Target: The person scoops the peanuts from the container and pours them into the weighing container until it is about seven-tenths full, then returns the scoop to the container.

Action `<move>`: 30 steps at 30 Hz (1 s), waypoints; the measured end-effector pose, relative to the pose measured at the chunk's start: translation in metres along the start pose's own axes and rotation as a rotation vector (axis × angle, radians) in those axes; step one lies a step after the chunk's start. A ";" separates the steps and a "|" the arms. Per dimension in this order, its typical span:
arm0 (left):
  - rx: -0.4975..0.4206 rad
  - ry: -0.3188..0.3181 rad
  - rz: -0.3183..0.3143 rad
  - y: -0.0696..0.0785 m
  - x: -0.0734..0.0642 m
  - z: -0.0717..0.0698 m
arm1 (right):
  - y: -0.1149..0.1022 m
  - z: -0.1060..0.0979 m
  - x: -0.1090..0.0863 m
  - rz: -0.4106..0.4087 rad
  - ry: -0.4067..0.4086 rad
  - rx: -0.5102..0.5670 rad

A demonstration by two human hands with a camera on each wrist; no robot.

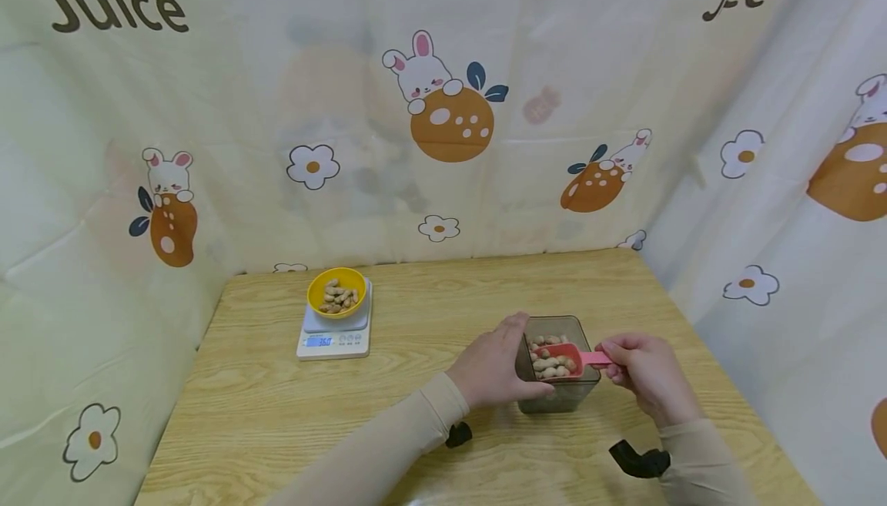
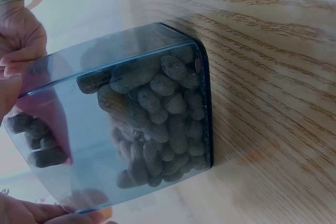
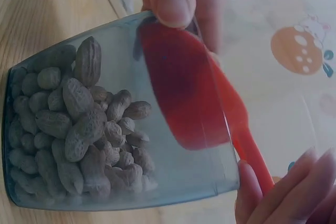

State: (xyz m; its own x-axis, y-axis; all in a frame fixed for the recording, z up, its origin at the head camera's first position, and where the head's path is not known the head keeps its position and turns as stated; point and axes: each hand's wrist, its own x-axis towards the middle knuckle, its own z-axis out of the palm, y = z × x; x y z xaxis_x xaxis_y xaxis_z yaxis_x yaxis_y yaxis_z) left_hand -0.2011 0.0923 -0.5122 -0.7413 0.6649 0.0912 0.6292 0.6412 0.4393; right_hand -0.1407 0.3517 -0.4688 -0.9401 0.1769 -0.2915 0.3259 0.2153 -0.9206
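A clear grey plastic container (image 1: 558, 398) stands on the table, partly filled with peanuts (image 3: 84, 129). My left hand (image 1: 495, 363) grips it by the rim from the left, thumb at the near side and fingers at the far side. My right hand (image 1: 647, 371) pinches the handle of a red-pink scoop (image 1: 571, 353). The scoop's bowl sits inside the container's mouth, above the main heap, with several peanuts in it; they also show through the wall in the left wrist view. In the right wrist view the scoop (image 3: 186, 90) appears through the container's side.
On the table's far left a white kitchen scale (image 1: 333, 344) bears a yellow bowl (image 1: 313, 298) of peanuts; its display seems to read 36.0. A printed curtain (image 1: 443, 206) hangs behind the wooden table (image 1: 249, 398) and at both sides.
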 end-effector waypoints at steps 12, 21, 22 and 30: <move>-0.003 0.007 -0.001 -0.001 0.002 0.002 | 0.006 -0.017 0.000 0.088 -0.017 0.226; -0.009 0.009 0.000 0.000 0.001 0.001 | 0.003 -0.029 -0.004 0.106 -0.003 0.295; -0.007 0.009 0.002 0.000 0.001 0.000 | 0.002 -0.029 -0.004 0.108 -0.004 0.295; 0.048 0.032 0.016 -0.001 0.001 -0.001 | -0.001 -0.030 -0.005 0.131 -0.005 0.296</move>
State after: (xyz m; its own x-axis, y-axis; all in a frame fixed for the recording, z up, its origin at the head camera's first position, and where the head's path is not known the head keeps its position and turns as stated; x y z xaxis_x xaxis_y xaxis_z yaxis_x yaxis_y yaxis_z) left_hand -0.2028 0.0914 -0.5117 -0.7376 0.6632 0.1268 0.6511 0.6488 0.3939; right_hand -0.1333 0.3790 -0.4590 -0.8929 0.1802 -0.4126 0.4012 -0.0977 -0.9108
